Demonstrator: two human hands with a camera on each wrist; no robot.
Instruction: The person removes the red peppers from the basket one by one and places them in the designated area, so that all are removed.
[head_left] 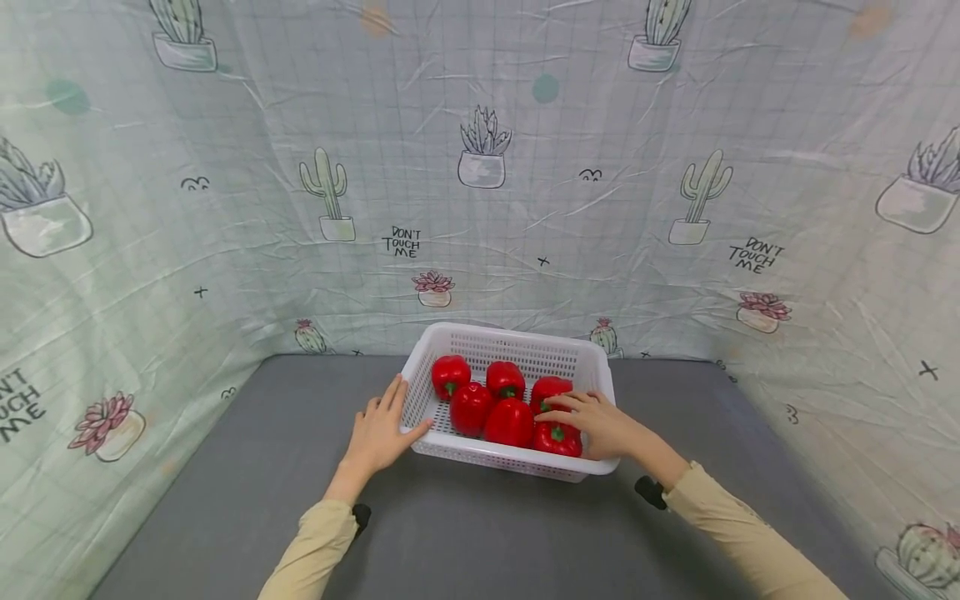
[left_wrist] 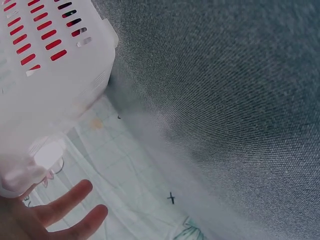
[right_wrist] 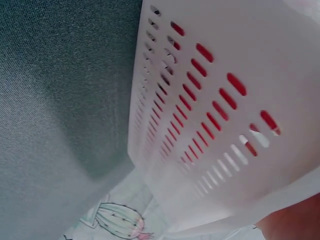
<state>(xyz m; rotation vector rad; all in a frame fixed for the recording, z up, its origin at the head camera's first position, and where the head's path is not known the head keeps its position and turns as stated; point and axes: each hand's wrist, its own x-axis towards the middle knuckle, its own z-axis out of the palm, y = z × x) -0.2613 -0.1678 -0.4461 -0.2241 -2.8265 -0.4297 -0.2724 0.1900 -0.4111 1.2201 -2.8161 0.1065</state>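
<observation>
A white perforated plastic basket holds several red bell peppers, among them one at the left and one near the front middle. My left hand rests at the basket's left front corner, thumb by the rim and fingers spread along the side. In the left wrist view, two of its fingers stick out straight beside the basket. My right hand reaches over the right rim, its fingers extended above the front right bell pepper. The right thumb is hidden.
The basket stands on a grey cloth-covered table, close to its back edge. A pale curtain printed with cacti hangs behind and along both sides. Black bands sit at both wrists, by the beige sleeves.
</observation>
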